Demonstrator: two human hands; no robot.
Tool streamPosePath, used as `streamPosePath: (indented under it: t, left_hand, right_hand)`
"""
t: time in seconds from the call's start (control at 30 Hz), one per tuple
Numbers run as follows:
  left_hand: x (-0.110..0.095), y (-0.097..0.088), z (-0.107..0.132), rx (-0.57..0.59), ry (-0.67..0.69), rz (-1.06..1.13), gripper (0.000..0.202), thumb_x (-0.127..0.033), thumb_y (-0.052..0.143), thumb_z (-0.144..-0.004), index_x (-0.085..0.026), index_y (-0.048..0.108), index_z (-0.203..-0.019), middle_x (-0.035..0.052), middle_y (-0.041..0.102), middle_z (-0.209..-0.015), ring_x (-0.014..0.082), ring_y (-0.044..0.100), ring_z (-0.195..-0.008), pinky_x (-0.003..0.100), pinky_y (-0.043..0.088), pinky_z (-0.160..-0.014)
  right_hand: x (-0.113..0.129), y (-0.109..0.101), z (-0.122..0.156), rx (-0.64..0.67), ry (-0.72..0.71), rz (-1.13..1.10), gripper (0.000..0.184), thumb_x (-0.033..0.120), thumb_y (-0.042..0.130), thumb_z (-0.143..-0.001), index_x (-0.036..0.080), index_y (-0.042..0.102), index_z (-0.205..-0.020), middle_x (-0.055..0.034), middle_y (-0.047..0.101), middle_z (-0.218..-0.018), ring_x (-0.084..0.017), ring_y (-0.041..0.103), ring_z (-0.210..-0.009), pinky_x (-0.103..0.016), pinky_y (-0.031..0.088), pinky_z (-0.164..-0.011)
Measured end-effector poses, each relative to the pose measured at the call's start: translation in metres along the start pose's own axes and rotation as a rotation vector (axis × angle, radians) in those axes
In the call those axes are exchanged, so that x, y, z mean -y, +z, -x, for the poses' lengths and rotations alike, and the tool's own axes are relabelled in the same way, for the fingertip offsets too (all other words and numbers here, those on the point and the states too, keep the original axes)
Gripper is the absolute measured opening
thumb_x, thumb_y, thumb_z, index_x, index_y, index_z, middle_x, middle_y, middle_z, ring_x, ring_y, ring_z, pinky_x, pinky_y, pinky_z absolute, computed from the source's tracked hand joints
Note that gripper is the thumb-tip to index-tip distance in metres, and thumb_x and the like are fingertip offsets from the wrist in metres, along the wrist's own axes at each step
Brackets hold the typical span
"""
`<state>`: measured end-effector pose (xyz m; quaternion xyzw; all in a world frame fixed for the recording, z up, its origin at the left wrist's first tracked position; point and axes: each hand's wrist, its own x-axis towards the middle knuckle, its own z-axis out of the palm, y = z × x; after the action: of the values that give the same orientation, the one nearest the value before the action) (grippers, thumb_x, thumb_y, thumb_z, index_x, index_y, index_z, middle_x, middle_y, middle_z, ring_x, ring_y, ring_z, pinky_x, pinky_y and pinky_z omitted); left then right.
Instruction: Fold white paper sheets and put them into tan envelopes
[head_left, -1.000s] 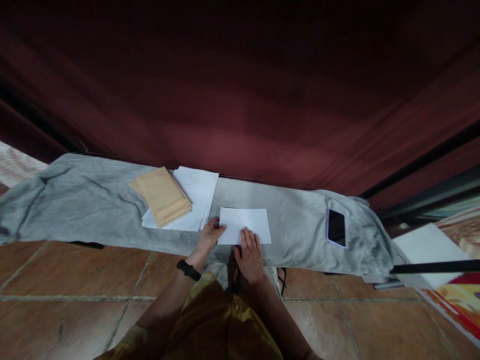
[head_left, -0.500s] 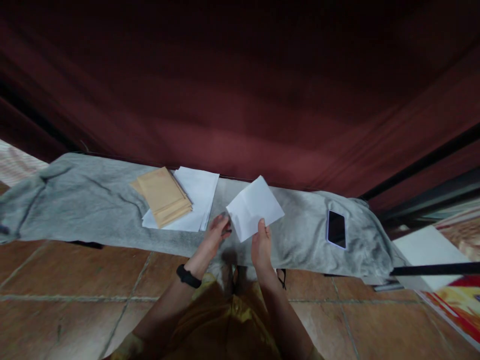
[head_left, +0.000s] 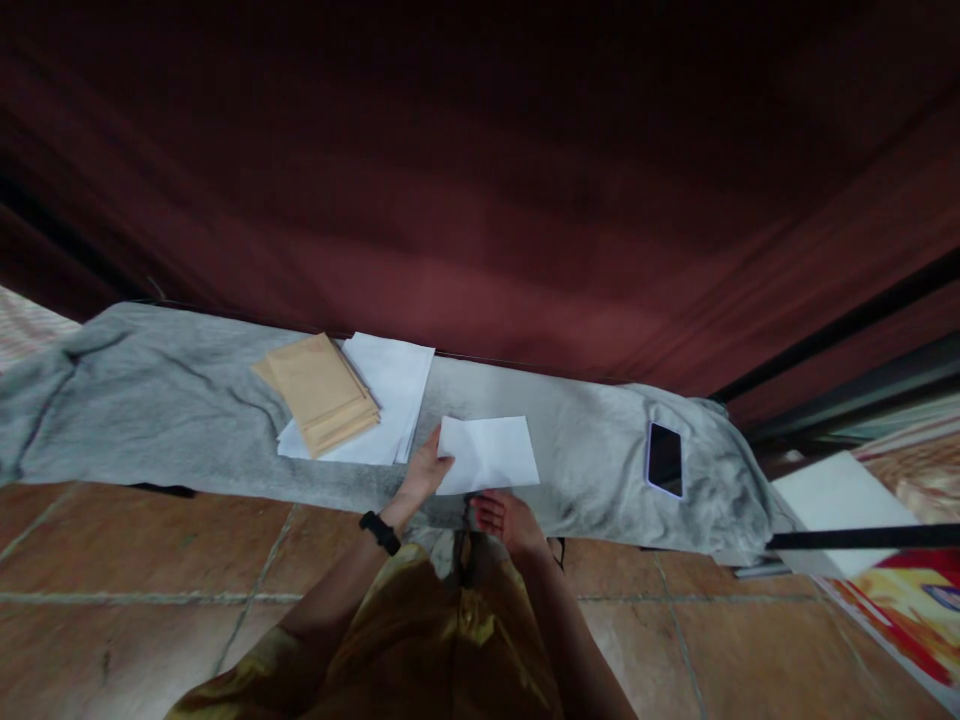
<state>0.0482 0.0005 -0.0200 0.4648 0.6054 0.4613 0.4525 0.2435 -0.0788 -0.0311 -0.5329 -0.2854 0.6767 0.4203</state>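
A folded white sheet of paper (head_left: 491, 452) lies crosswise in front of me, just above the grey cloth. My left hand (head_left: 426, 468) pinches its left end, thumb on top. Just below the paper's near edge is my right hand (head_left: 506, 518), palm turned up and fingers stretched to the left, apart from the sheet as far as I can see. To the left, a stack of brown envelopes (head_left: 321, 390) rests on a pile of white paper sheets (head_left: 397, 385).
A grey cloth (head_left: 202, 400) covers the long narrow surface. On its right part lies a phone (head_left: 665, 460). A dark red curtain (head_left: 480, 250) hangs behind. A white board (head_left: 840, 500) and a black bar (head_left: 847, 538) stand at the far right, above the tiled floor (head_left: 720, 620).
The paper has turned from a slant to lie level and moved nearer. My left hand has taken hold of its left end; my right hand has let go and dropped below it.
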Motion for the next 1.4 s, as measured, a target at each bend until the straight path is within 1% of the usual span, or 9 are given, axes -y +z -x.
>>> streamPosePath:
  t: [0.1,0.23,0.33,0.47,0.53,0.63,0.7,1.17,1.4]
  left_hand:
    - [-0.001,-0.004,-0.003,0.004,-0.013,-0.234,0.075,-0.006,0.067,-0.067,-0.009,0.056,-0.141,0.0134,0.076,-0.106,0.0334,0.07,-0.103,0.048,0.05,-0.101]
    - [-0.006,-0.006,-0.007,0.047,0.003,-0.387,0.084,-0.008,0.064,-0.073,-0.012,0.043,-0.154,0.0155,0.074,-0.116,0.0338,0.07,-0.11,0.047,0.05,-0.105]
    - [-0.008,-0.005,-0.006,0.061,0.07,-0.576,0.083,-0.01,0.06,-0.078,-0.008,0.037,-0.158,0.0197,0.065,-0.136,0.0328,0.066,-0.121,0.042,0.049,-0.108]
    - [-0.003,0.006,0.013,-0.057,0.257,-0.807,0.065,-0.016,0.05,-0.091,-0.011,0.043,-0.155,0.0208,0.054,-0.15,0.0356,0.051,-0.139,0.051,0.039,-0.117]
    - [0.004,0.017,0.026,-0.031,0.417,-0.907,0.056,-0.021,0.043,-0.098,-0.015,0.044,-0.154,0.0172,0.046,-0.159,0.0332,0.038,-0.15,0.054,0.03,-0.123]
    - [0.014,0.034,0.041,0.189,0.548,-0.966,0.053,-0.029,0.036,-0.104,-0.018,0.042,-0.156,0.0124,0.048,-0.159,0.0256,0.037,-0.152,0.049,0.032,-0.124]
    - [0.019,0.041,0.046,0.229,0.541,-0.994,0.053,-0.033,0.034,-0.106,-0.015,0.042,-0.156,0.0131,0.047,-0.16,0.0259,0.037,-0.152,0.049,0.032,-0.124]
    - [0.029,0.012,0.046,0.059,0.497,-1.016,0.06,-0.036,0.034,-0.104,-0.005,0.042,-0.154,0.0205,0.04,-0.161,0.0298,0.032,-0.154,0.051,0.027,-0.126]
    - [0.019,0.026,0.042,-0.004,0.454,-0.977,0.059,-0.033,0.034,-0.104,-0.006,0.04,-0.156,0.0217,0.042,-0.16,0.0312,0.034,-0.153,0.055,0.024,-0.127]
  right_hand:
    - [-0.001,-0.005,0.002,-0.041,-0.2,0.278,0.047,0.061,0.052,-0.09,0.019,0.072,-0.094,-0.0106,0.078,-0.087,-0.024,0.072,-0.074,-0.04,0.06,-0.07]
    - [0.007,-0.001,-0.008,-0.12,-0.464,0.514,0.041,0.044,0.047,-0.098,0.021,0.069,-0.123,-0.0108,0.071,-0.13,-0.024,0.063,-0.123,-0.042,0.049,-0.109]
    - [0.009,0.009,-0.019,-0.089,-0.711,0.942,0.048,0.031,0.037,-0.104,0.015,0.057,-0.144,-0.0137,0.052,-0.155,-0.022,0.046,-0.145,-0.044,0.036,-0.122]
    - [0.002,0.017,-0.026,-0.11,-0.791,1.38,0.048,0.028,0.036,-0.107,0.015,0.05,-0.151,-0.013,0.045,-0.161,-0.024,0.037,-0.151,-0.049,0.029,-0.125]
    - [-0.003,0.018,-0.027,-0.133,-0.796,1.479,0.048,0.026,0.038,-0.107,0.016,0.05,-0.152,-0.0127,0.046,-0.16,-0.024,0.037,-0.151,-0.05,0.028,-0.125]
    - [-0.009,0.017,-0.026,-0.133,-0.806,1.547,0.051,0.017,0.04,-0.103,0.014,0.048,-0.153,-0.0136,0.046,-0.16,-0.024,0.037,-0.152,-0.048,0.025,-0.126]
    - [-0.009,0.015,-0.025,-0.129,-0.81,1.566,0.055,0.014,0.042,-0.1,0.014,0.044,-0.155,-0.0134,0.046,-0.16,-0.024,0.037,-0.152,-0.047,0.025,-0.126]
    - [-0.011,-0.019,-0.028,-0.4,-0.809,1.495,0.054,0.03,0.031,-0.106,0.013,0.045,-0.155,-0.0167,0.049,-0.158,-0.028,0.046,-0.145,-0.051,0.031,-0.12]
    - [-0.015,-0.031,-0.028,-0.43,-0.758,1.49,0.056,0.034,0.03,-0.107,0.012,0.043,-0.156,-0.0167,0.048,-0.158,-0.029,0.045,-0.146,-0.051,0.031,-0.121]
